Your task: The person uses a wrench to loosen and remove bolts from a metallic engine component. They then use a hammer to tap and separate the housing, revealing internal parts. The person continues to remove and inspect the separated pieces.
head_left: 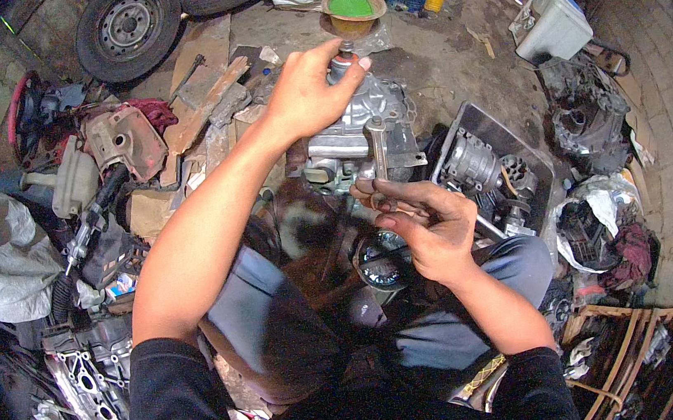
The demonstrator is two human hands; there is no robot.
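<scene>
My left hand (308,93) reaches forward, its thumb and fingers closed around the upright neck (342,62) at the far end of a grey metal housing (370,106). That housing looks like a cast machine part and stands in front of my knees. In my right hand (436,228), curled fingers hold a steel wrench (379,151) upright, its ring end over the housing's near part. Another metal piece shows across those fingers; its kind is unclear. Below the right hand, between my legs, sits a round dish with a shiny inside (384,260).
A dark tray (472,124) with metal machine parts stands right of the housing. Behind it is a bowl with a green inside (350,4). Tyres (126,28), broken boards (208,104) and a steering wheel (25,117) lie left. A grey plastic container (554,23) stands far right.
</scene>
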